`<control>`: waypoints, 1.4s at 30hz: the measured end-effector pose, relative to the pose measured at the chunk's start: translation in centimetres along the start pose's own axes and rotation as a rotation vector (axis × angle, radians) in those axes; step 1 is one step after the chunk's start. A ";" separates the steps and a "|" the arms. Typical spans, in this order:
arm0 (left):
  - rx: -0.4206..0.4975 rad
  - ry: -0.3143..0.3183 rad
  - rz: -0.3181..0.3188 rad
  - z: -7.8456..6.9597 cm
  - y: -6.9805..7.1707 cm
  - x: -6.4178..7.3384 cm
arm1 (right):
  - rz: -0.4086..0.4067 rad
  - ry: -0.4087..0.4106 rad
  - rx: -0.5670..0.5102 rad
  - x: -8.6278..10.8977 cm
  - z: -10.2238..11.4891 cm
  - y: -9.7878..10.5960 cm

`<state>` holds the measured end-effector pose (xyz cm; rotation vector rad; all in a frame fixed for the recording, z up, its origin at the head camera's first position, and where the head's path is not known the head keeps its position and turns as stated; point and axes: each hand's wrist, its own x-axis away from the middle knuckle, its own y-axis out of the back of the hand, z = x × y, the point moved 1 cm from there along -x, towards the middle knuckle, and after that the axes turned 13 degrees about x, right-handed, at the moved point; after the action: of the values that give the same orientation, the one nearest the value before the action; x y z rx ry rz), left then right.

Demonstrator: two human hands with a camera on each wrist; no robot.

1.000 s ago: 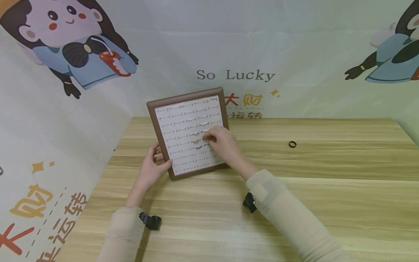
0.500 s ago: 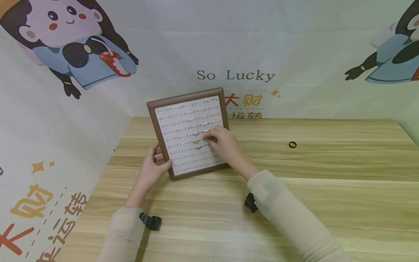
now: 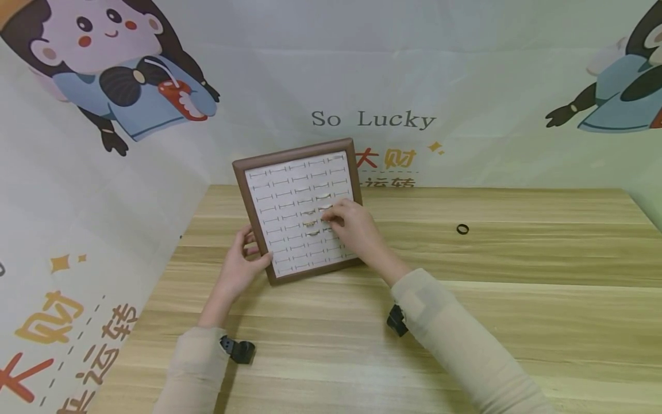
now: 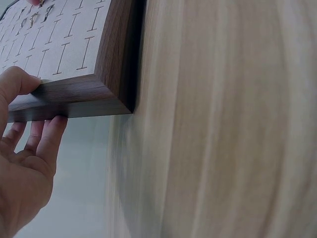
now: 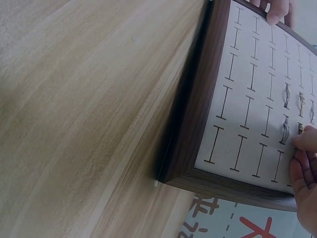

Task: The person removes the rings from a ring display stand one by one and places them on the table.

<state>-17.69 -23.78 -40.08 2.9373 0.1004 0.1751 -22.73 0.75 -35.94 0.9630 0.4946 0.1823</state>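
Observation:
A ring display board with a brown wood-look frame (image 3: 253,213) stands tilted on the table, its white slotted face (image 5: 242,106) toward me. Several rings (image 5: 287,96) sit in slots near its middle. My left hand (image 3: 242,267) grips the board's lower left edge, thumb on the front and fingers behind, as the left wrist view shows. At the board's face, my right hand (image 3: 357,227) pinches a small gold-toned ring (image 5: 300,128) at a slot between thumb and forefinger; the fingertips partly hide it.
A black ring (image 3: 462,233) lies on the wooden table (image 3: 517,322), right of the board. Behind the table hangs a pale printed cloth (image 3: 465,75). Black wrist cameras (image 3: 242,352) sit below both sleeves, close to the tabletop.
Almost nothing differs. My right hand stays at the same slot with only a very slight shift; the left hand and the board hold still.

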 end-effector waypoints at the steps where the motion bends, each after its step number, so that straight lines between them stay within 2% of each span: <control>1: -0.001 -0.001 0.000 0.0 0.0 0.0 | 0.002 0.000 0.001 0.0 0.0 0.0; 16: 0.000 -0.002 -0.005 -0.2 0.0 0.0 | 0.012 0.040 -0.041 -0.1 -1.1 0.1; 29: 0.001 -0.007 -0.012 -0.2 -0.1 -0.1 | 0.023 0.021 -0.128 0.0 -1.4 0.9; 35: 0.003 -0.003 -0.014 -0.2 -0.1 -0.1 | 0.031 -0.032 -0.257 0.1 -2.1 1.4; 42: 0.005 0.002 -0.006 -0.2 -0.1 0.0 | -0.009 -0.114 -0.327 0.4 -3.3 2.2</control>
<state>-17.67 -23.67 -39.94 2.9411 0.1101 0.1770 -23.78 4.64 -35.79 0.6474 0.3507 0.1926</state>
